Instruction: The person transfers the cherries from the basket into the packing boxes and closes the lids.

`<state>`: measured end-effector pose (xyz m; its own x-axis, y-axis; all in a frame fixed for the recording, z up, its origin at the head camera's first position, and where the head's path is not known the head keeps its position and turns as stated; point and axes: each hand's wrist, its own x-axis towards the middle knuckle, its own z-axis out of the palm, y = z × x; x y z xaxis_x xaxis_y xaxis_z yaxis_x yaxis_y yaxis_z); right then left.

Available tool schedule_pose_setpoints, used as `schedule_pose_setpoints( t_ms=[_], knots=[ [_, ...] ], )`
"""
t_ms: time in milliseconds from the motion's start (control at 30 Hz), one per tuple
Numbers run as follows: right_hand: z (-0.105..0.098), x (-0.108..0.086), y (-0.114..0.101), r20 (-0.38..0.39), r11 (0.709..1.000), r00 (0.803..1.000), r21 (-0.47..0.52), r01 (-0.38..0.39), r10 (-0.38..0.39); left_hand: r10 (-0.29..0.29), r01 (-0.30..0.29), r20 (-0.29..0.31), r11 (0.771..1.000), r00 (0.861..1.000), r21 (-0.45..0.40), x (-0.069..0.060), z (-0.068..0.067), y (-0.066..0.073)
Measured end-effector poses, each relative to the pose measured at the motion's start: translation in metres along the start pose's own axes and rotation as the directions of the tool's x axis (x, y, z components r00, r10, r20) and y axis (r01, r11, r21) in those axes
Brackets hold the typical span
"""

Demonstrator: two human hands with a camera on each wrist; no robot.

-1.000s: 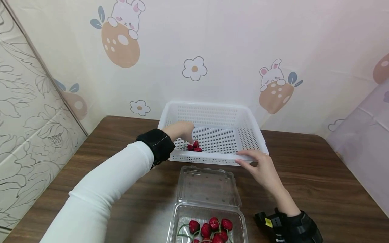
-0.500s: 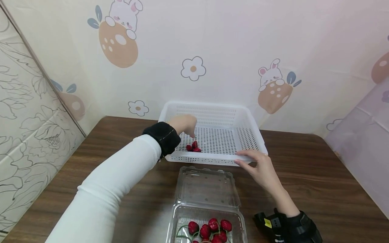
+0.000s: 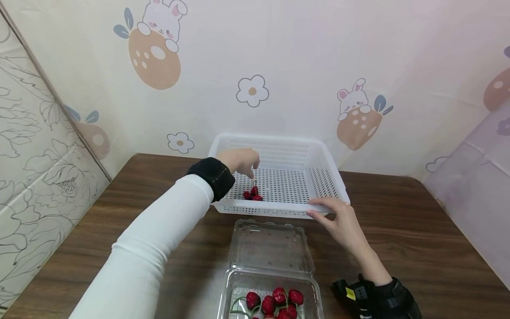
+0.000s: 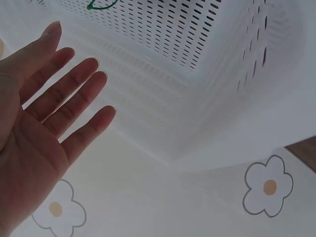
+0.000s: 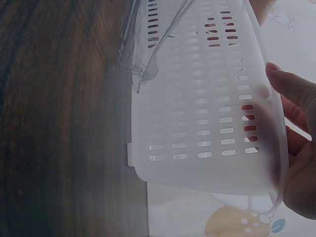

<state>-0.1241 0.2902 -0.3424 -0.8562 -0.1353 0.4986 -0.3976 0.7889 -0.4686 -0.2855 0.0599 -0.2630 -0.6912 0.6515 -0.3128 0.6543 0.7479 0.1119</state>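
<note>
The white perforated basket (image 3: 279,206) stands at the back of the table, with several red cherries (image 3: 256,197) near its front left. Over them, inside the basket, hovers the left hand (image 3: 240,161); in the left wrist view that hand (image 4: 54,103) has relaxed, spread fingers and holds nothing. The right hand (image 3: 342,221) grips the basket's front rim near the right corner, its thumb outside and fingers over the rim; the right wrist view shows this hand (image 5: 298,133) at the rim too. More cherries (image 3: 268,305) with green stems lie in a clear plastic box (image 3: 226,294).
The clear box's lid (image 3: 271,246) lies folded back toward the basket on the dark wooden table (image 3: 398,217). Behind the basket hangs a pale wall covering (image 3: 295,88) with printed flowers and rabbits. A black wrist strap and device (image 3: 378,297) sit on the right forearm.
The left hand has risen slightly away from the cherries in the basket, and its fingers have loosened. The right hand keeps its grip on the rim.
</note>
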Motion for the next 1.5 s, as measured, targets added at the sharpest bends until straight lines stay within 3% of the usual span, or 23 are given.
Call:
schedule_pose_setpoints(
  t_ms=[200,367,733,1000,1267,1500],
  knots=[
    [0.0,0.0,0.0,-0.003,1.0,1.0,-0.009,0.006,-0.006,0.003,-0.002,-0.013,0.998,1.0,0.061,0.005,0.001,-0.002],
    [0.0,0.0,0.001,-0.01,1.0,1.0,-0.016,0.018,-0.018,0.043,-0.038,-0.029,0.988,0.999,0.152,0.009,0.003,-0.003],
    [0.0,0.001,-0.001,-0.002,1.0,1.0,-0.01,0.021,-0.021,0.064,-0.057,-0.019,0.969,0.998,0.242,0.02,0.009,0.0],
    [-0.001,0.001,-0.002,-0.008,1.0,1.0,-0.003,0.019,-0.019,0.041,-0.055,0.063,0.972,0.997,0.23,0.02,0.012,0.008],
    [-0.001,0.0,-0.001,-0.009,1.0,1.0,-0.003,0.021,-0.021,0.037,-0.073,0.165,0.974,0.986,0.216,0.012,0.012,0.014],
    [-0.001,0.0,-0.001,-0.012,1.0,0.999,-0.005,0.029,-0.029,0.041,-0.079,0.175,0.973,0.984,0.215,0.013,0.013,0.015]
  ],
)
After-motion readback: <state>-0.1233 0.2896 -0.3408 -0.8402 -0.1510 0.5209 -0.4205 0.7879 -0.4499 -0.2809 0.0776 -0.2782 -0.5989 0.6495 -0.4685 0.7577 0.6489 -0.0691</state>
